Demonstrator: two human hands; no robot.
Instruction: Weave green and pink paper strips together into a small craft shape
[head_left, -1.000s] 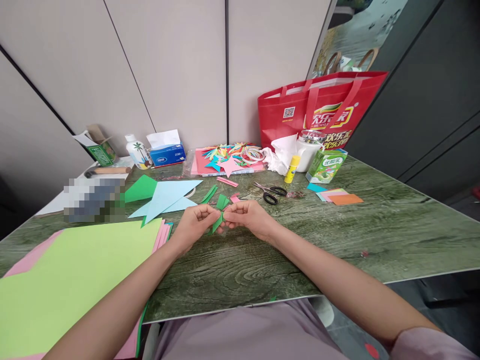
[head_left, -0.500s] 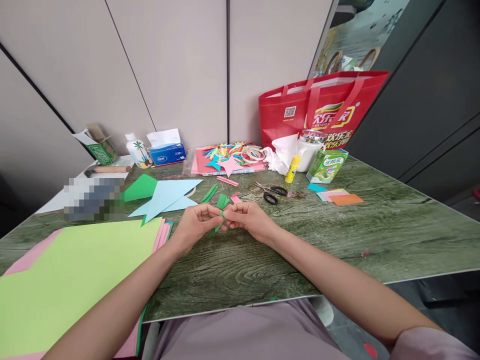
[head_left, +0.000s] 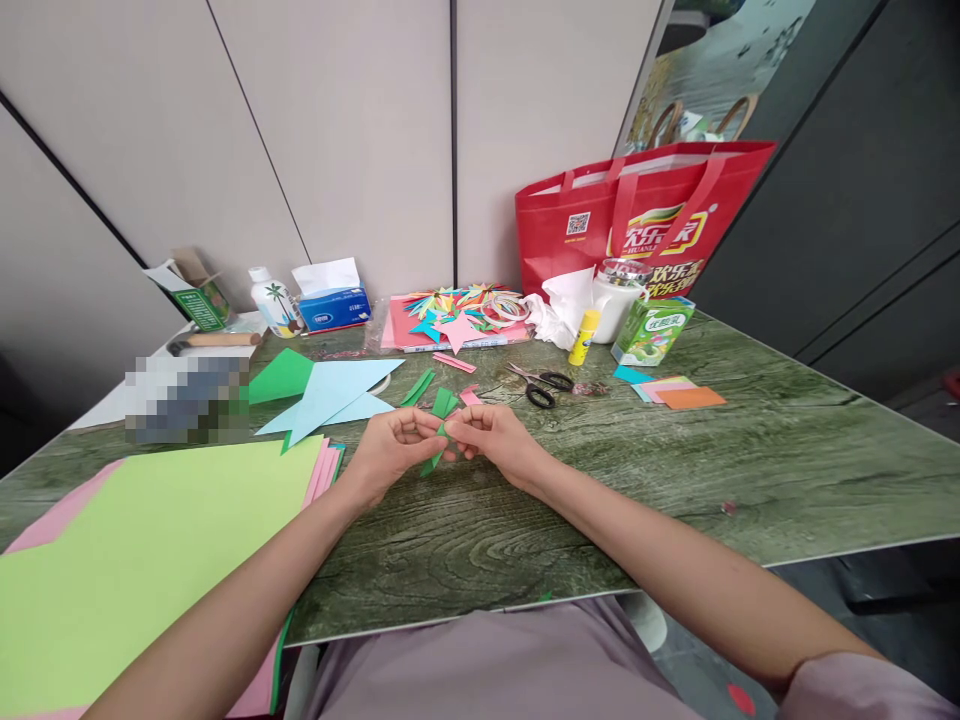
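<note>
My left hand (head_left: 391, 448) and my right hand (head_left: 496, 437) meet over the middle of the green wood-grain table (head_left: 750, 470). Both pinch one small folded piece of dark green paper (head_left: 435, 452) between thumbs and fingertips. Its lower tip pokes out below my fingers, just above the tabletop. More green paper strips (head_left: 442, 401) lie flat on the table right behind my hands, beside a small pink scrap (head_left: 471, 397).
A stack of light green and pink sheets (head_left: 142, 560) covers the near left. Light blue and green cut-outs (head_left: 330, 392) lie behind it. Black scissors (head_left: 541, 384), a yellow glue stick (head_left: 584, 337), a green carton (head_left: 651, 331), a red bag (head_left: 637, 220) and coloured paper stars (head_left: 457, 312) stand further back.
My fingers have closed in more tightly on the green paper, and less of it shows below them. The hands have shifted very slightly away from me.
</note>
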